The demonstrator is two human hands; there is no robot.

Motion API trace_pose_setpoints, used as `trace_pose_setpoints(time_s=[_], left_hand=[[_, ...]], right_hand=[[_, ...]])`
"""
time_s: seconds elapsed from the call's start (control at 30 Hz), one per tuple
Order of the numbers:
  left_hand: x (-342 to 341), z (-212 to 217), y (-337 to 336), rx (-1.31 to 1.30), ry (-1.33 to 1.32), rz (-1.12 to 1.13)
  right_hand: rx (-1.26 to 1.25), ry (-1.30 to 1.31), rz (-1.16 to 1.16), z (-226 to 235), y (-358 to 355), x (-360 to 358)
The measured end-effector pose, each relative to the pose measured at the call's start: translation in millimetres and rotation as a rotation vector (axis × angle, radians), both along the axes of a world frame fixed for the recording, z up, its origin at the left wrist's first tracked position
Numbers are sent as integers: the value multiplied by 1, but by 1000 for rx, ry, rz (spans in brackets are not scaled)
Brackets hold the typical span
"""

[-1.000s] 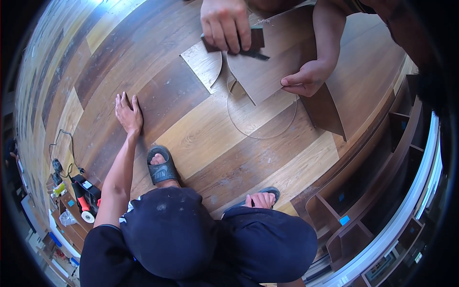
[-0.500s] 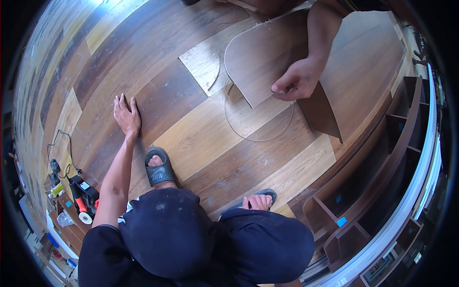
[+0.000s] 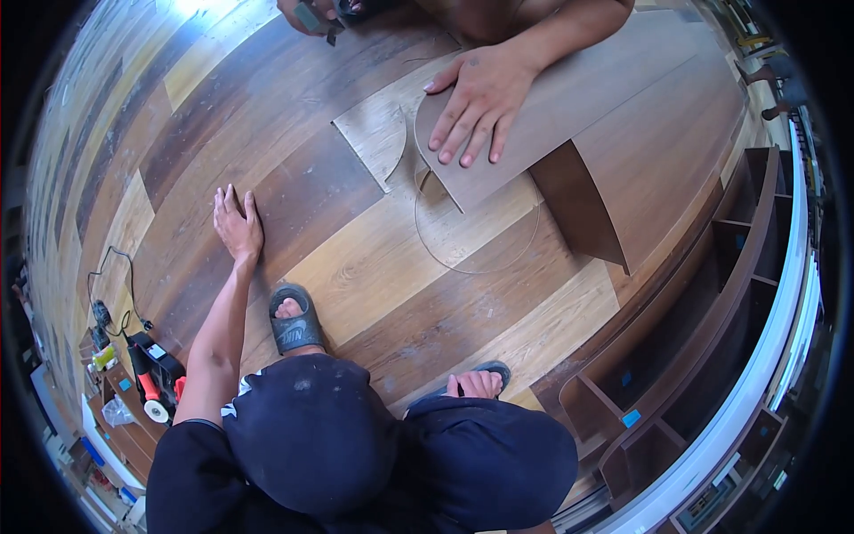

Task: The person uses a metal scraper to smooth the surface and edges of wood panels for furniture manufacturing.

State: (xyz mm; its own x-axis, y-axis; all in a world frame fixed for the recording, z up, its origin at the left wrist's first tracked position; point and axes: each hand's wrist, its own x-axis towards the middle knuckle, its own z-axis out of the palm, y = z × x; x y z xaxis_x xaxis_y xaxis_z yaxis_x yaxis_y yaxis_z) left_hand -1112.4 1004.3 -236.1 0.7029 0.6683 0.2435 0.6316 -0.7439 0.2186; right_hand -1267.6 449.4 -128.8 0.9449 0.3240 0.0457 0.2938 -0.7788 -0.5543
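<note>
My left hand lies palm down on the wood-plank floor, fingers stretched and holding nothing. No part of my right hand can be seen; my knee and cap fill the lower middle. In front of me lies a brown board with a rounded corner. A co-worker's hand is spread flat on it. Beside that corner is a pale board piece with a curved edge. A thin strip loops in a ring on the floor, and a darker brown panel shows below the brown board.
At the lower left is a red and black power tool with a pale disc and a black cord. A curved brown shelf unit with compartments runs along the right. My slippered feet rest on the floor.
The co-worker's hand has moved up and left from the board's lower edge, opening flat on it. Another hand with a dark object has appeared at the top. My left hand has stayed put.
</note>
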Motion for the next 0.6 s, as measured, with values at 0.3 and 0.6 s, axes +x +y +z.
trace_pose_setpoints(time_s=[0.3, 0.6], left_hand=[[5, 8, -1, -26, -125, -40], [38, 115, -264, -1439, -105, -750]], right_hand=[[58, -102, -68, -15, 18, 2], [67, -175, -107, -36, 14, -9]])
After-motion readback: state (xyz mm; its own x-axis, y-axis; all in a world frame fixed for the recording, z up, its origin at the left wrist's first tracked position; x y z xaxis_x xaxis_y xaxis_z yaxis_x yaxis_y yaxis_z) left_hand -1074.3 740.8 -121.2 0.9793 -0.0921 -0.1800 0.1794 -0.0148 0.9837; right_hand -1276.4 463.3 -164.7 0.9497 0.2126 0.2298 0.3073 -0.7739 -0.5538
